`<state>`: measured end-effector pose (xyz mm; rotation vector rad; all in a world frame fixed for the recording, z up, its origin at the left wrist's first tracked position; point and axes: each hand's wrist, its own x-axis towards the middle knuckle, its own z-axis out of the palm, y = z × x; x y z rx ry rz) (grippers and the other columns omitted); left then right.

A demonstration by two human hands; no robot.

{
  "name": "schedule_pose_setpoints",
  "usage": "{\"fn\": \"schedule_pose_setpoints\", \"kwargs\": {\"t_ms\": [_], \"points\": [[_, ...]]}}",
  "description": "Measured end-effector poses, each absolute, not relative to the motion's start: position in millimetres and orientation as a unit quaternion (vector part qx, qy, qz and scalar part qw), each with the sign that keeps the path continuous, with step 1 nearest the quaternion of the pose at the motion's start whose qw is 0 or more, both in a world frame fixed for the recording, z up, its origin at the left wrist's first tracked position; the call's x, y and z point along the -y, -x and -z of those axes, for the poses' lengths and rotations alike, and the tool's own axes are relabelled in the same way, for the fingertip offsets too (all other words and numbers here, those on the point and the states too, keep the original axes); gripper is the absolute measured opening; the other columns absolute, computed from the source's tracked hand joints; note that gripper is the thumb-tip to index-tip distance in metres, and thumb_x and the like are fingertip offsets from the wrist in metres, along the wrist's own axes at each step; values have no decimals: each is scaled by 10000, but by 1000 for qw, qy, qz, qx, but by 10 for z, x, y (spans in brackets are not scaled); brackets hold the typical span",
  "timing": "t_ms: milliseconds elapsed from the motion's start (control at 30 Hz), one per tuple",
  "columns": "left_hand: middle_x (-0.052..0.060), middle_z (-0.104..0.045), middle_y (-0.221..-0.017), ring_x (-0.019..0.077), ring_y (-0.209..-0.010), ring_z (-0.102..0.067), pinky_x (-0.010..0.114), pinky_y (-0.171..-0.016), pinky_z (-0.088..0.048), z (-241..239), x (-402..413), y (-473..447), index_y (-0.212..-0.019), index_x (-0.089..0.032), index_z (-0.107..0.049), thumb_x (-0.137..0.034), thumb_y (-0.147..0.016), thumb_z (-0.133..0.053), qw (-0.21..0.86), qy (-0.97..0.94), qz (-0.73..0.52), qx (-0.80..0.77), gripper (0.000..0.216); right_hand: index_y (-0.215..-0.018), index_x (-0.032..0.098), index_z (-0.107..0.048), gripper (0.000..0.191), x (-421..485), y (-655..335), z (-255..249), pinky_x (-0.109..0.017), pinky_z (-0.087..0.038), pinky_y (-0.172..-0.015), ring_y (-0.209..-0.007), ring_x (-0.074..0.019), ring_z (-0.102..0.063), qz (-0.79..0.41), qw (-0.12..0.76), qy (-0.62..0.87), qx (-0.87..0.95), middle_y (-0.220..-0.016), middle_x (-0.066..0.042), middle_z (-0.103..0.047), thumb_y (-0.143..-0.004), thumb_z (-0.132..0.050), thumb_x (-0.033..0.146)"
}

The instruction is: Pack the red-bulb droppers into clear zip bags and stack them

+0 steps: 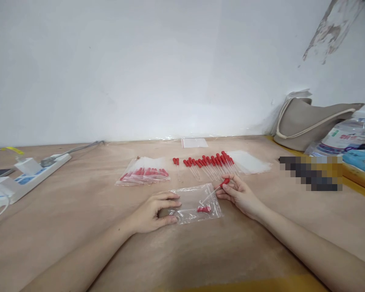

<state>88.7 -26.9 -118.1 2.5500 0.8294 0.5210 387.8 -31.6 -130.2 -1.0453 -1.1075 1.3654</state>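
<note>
A clear zip bag (187, 196) lies flat on the table with a red-bulbed dropper (203, 209) inside it. My left hand (158, 211) rests on the bag's left side, fingers apart and stretched out. Between the fingers of my right hand (239, 196) is the red bulb of another glass dropper (224, 183); its thin tube points down-left into the bag's right end. Behind the bag, several loose droppers (213, 161) lie in a row with their red bulbs facing away from me. Filled bags (144, 172) overlap in a pile at the left.
Flat clear bags (249, 162) are stacked right of the loose droppers, and a white card-like packet (194, 142) lies by the wall. A power strip (36, 174) with plugs is at far left. At right are a grey bag (313, 119), a plastic bottle (345, 136) and a blue item (360, 160).
</note>
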Motion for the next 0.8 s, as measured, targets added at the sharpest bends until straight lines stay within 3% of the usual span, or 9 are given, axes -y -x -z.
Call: {"fn": "schedule_pose_setpoints", "kwargs": {"t_ms": [167,333,533,633,800], "points": [[64,-504,-1262,234,-1154,-464,392,-974,-376,1161,275,-894,-1201,-259,-530,-395,-806,-584,201,-914,-188,-297,421,-886,189,-508,417,290,-3975,1296,-304,-477,-689,-679,-117,-583,-562,458,462,511,-790,-14,-597,-597,-699,420],[60,-495,-1269,230,-1169,-449,399,-990,-362,1158,274,-894,-1247,-256,-473,-408,-797,-592,197,-914,-182,-305,489,-811,144,-636,323,306,-4065,1223,-216,-348,-492,-505,-71,-415,-468,332,500,649,-545,46,-487,-607,-696,387],[66,-505,-1258,240,-1159,-458,401,-980,-371,1161,266,-898,-1242,-251,-479,-417,-790,-595,196,-914,-190,-300,496,-803,167,-700,297,302,-3881,1211,-205,-272,-457,-483,-65,-330,-401,337,494,694,-533,43,-456,-614,-672,394],[67,-502,-1261,239,-1157,-459,404,-978,-372,1154,265,-900,-1239,-254,-483,-412,-794,-591,196,-916,-188,-297,485,-809,163,-699,315,293,-3793,1252,-200,-284,-456,-475,-62,-351,-428,334,479,690,-549,32,-505,-621,-665,414],[66,-493,-1264,237,-1154,-460,394,-975,-376,1150,268,-901,-1228,-258,-496,-412,-795,-589,196,-916,-187,-296,469,-836,155,-657,359,312,-3786,1267,-213,-386,-552,-577,-92,-520,-542,335,451,625,-671,-1,-619,-623,-666,443]]}}
